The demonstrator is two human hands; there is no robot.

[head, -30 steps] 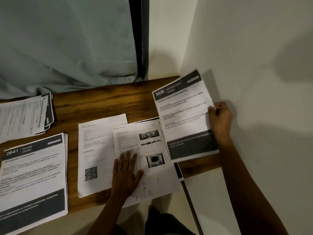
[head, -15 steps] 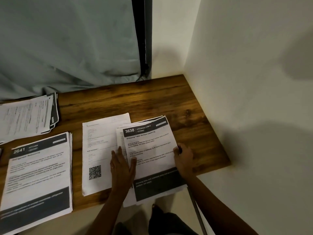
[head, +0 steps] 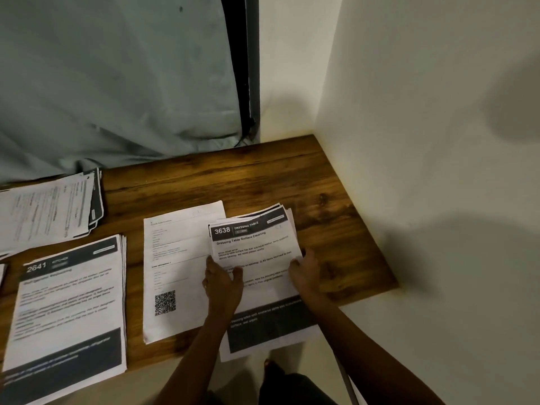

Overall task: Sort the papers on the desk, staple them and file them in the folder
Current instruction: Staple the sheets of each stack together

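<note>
White 3638 stack point(head: 257, 255), lower centre, long axis near-far: left hand point(head: 222, 285) flat on its L edge, right hand point(head: 306, 271) curled at R edge, grip unclear.

A pale grey-green curtain point(head: 117, 83) is seen hung across the left, its creased hem gathered at the bottom. A dark upright frame point(head: 252, 68) is shown at its right edge, beside a strip of white back wall point(head: 292, 68). A side wall point(head: 423, 156), crossed by soft shadows, is met at the corner. A thin metal leg point(head: 347, 384) is seen below.
</note>
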